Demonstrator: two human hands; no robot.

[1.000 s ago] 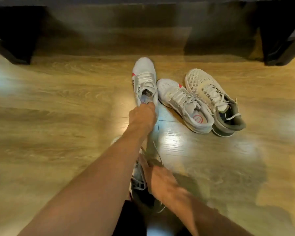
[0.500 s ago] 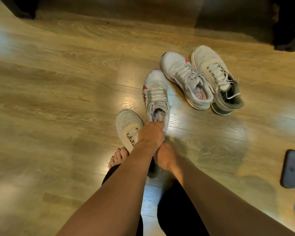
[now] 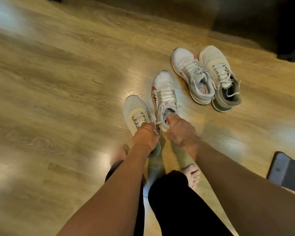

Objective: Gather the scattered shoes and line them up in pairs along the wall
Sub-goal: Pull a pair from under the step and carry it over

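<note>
Your left hand (image 3: 146, 138) is clamped on the lace end of a cream mesh sneaker with a grey-green heel (image 3: 134, 111), just left of frame centre, with the fingers curled into its collar. Your right hand (image 3: 179, 130) grips the heel opening of a white sneaker with red side marks (image 3: 163, 89) right beside it, and the two shoes touch. Upper right, on the wood-look plank floor (image 3: 58, 82), sit a second white-and-red sneaker (image 3: 186, 65) and a second cream sneaker (image 3: 213, 62), side by side. Four shoes total, two of each kind.
</note>
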